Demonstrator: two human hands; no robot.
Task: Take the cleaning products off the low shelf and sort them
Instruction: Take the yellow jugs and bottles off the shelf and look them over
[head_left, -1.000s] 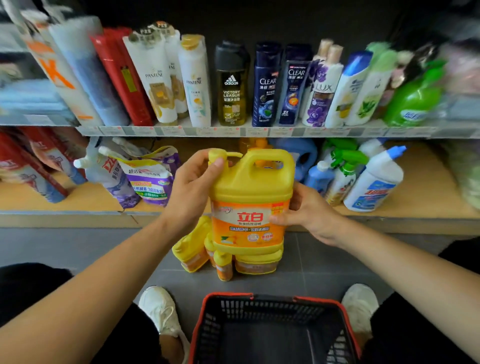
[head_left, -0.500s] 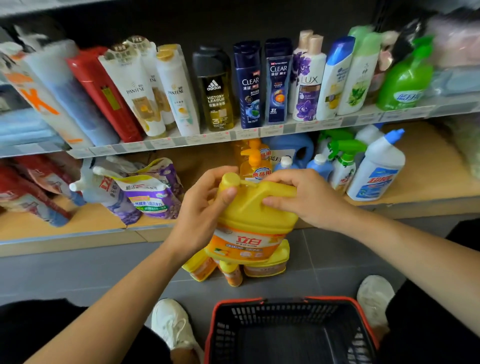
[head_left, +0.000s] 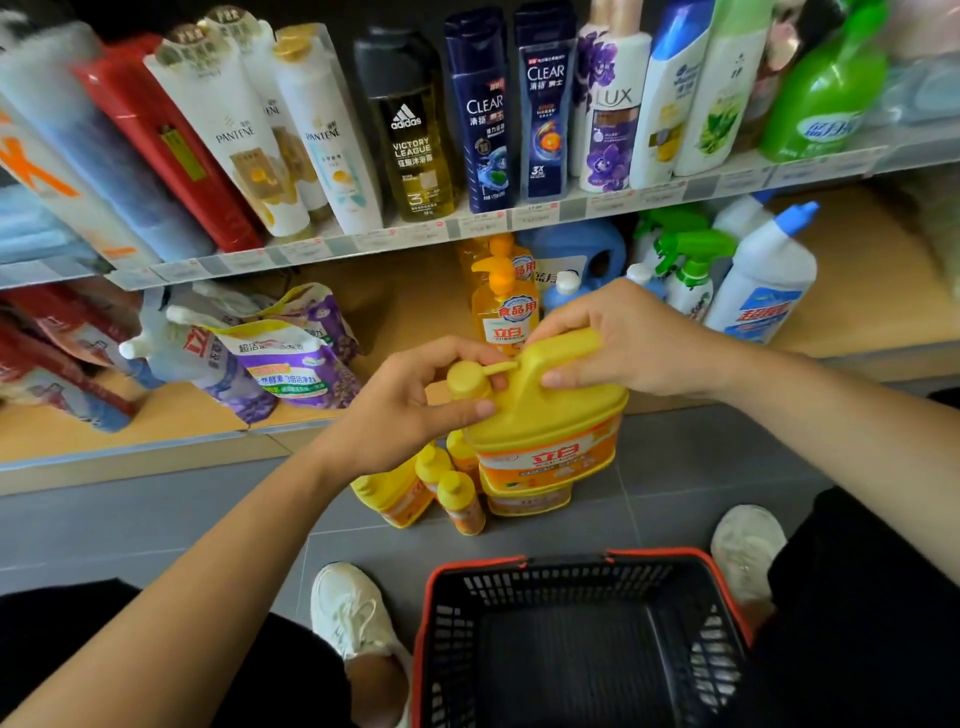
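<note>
From the head camera, both hands are on the large yellow detergent jug (head_left: 545, 431). The left hand (head_left: 410, 410) has its fingers (head_left: 457, 356) curled round the yellow cap (head_left: 464, 379) and the thumb laid across the jug's shoulder. The right hand (head_left: 631, 340) has its fingers (head_left: 558, 325) bent over the moulded handle (head_left: 566, 347), with the thumb pressed against the handle's near side, so both sets of fingers are clamped on the jug.

The jug is upright, just on the near side of the low shelf (head_left: 872, 291) edge. Directly under the fingers a cluster of small yellow bottles (head_left: 460, 501) and a second jug (head_left: 524, 503) stand on the grey floor (head_left: 156, 525); whether the held jug touches them cannot be told.

Beyond the fingers, a yellow pump bottle (head_left: 503, 317) stands on the shelf. To their right is a white bottle with a blue cap (head_left: 763, 283), and to their left lie purple refill pouches (head_left: 296, 364). Nearer than the fingers, a black basket with a red rim (head_left: 519, 564) sits open, with bare floor between it and the bottles.
</note>
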